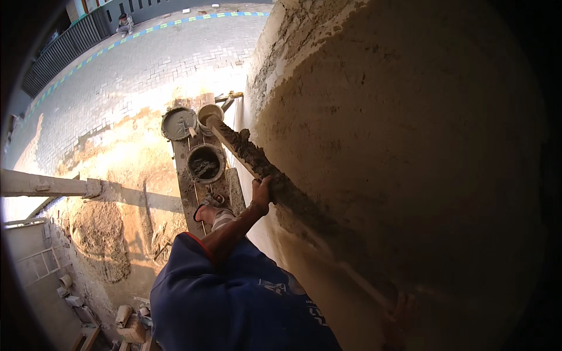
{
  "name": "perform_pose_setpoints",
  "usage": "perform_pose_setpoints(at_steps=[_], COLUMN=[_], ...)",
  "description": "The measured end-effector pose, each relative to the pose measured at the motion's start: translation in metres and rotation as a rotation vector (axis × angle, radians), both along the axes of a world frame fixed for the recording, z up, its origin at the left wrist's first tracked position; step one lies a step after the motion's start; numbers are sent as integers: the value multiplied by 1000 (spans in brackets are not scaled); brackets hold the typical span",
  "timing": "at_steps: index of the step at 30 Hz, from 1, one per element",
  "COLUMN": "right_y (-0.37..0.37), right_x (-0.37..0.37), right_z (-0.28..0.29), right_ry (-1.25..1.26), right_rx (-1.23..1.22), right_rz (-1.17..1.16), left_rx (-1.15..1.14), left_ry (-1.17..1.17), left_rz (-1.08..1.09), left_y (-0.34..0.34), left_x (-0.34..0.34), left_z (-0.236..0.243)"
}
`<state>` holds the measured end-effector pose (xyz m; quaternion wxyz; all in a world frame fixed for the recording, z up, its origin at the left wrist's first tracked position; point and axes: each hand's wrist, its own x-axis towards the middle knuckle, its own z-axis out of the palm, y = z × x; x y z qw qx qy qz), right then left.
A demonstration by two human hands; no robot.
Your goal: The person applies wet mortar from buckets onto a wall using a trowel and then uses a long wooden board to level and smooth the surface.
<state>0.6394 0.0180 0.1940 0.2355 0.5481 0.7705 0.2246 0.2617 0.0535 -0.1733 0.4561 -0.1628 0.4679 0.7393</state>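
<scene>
A long straightedge board (234, 151) runs slantwise along the wall, with lumps of wet mortar (252, 157) clinging along its upper part. My left hand (261, 193) is closed around its edge, near the middle of the view. Deep in shadow at the lower right, my right hand (404, 310) appears closed on the board's other end; its fingers show only dimly. The board lies against or very close to the plastered wall (351, 117); the exact contact is hard to see. Its far end overlaps a pale bucket (206, 109).
Below me a plank scaffold (182, 175) carries a bucket (190, 159) of dark mortar and a round pan (165, 123) holding mortar and a trowel (192, 132). My foot (206, 213) rests there. A wooden beam (47, 184) juts in left, above a sand heap (99, 240). A person (124, 24) sits far off.
</scene>
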Motion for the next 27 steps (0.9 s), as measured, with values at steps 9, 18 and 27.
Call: perform_pose_setpoints(at_steps=[9, 18, 27], right_y=[39, 17, 14], right_x=[-101, -332, -456], right_z=[82, 111, -41], right_ry=[16, -230, -429], right_rx=[-130, -256, -327], right_rz=[674, 904, 1224], left_rx=[71, 475, 280], left_ry=[-232, -458, -612], left_rz=[131, 266, 389], left_y=[-34, -40, -63], left_x=[-24, -76, -103], left_z=[-40, -134, -170])
